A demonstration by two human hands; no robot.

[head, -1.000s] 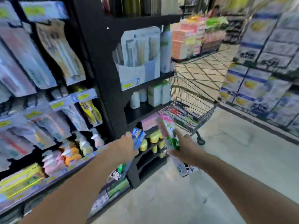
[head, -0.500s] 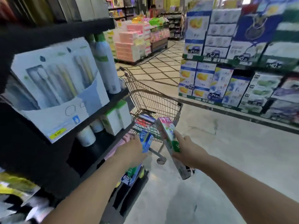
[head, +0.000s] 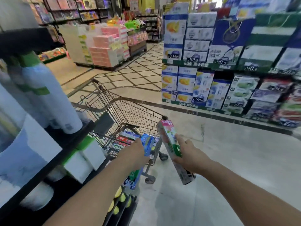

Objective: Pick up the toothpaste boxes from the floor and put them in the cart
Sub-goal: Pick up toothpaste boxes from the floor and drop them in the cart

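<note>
My left hand (head: 134, 154) grips a blue toothpaste box (head: 148, 145) whose top end reaches over the near rim of the wire cart (head: 123, 108); its lower end pokes out below my wrist. My right hand (head: 189, 156) holds a long pink, white and green toothpaste box (head: 169, 141), tilted, just right of the cart's near corner. Inside the cart lie red and blue toothpaste boxes (head: 128, 137).
A black shelf unit (head: 48, 160) with white bottles and boxes stands close on my left, touching the cart's side. Stacked drink cartons (head: 228, 70) line the right side of the aisle. Pale floor (head: 228, 160) stretches ahead; pink boxes stand on a pallet (head: 105, 51) beyond.
My view swung right and up from the left shelves toward the cart. Both hands, each still holding its box, came closer to the cart's near rim.
</note>
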